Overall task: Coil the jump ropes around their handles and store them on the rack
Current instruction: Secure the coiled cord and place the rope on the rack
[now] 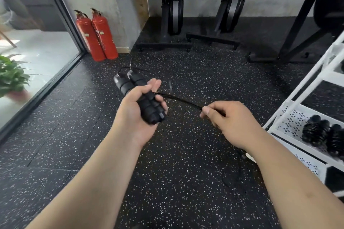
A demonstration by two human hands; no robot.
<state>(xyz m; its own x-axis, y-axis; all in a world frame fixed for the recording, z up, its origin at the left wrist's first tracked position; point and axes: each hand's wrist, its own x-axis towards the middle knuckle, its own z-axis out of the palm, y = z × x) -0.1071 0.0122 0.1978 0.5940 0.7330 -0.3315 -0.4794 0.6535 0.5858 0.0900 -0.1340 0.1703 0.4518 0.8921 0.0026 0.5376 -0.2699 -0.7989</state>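
My left hand (136, 107) grips two black jump rope handles (130, 82) side by side, their rope ends pointing away from me. A thin black rope (183, 100) runs from under the handles to my right hand (226, 120), which pinches it between thumb and fingers. Short rope loops stick out beyond the handle tops. At the right edge stands the white perforated rack (290, 126). Two coiled jump ropes (323, 134) lie on its shelf.
The floor is black speckled rubber (176, 182). Two red fire extinguishers (97, 35) stand by a grey wall at the back left, next to a glass door and a potted plant (11, 78). Black gym machines (173, 15) stand along the far wall.
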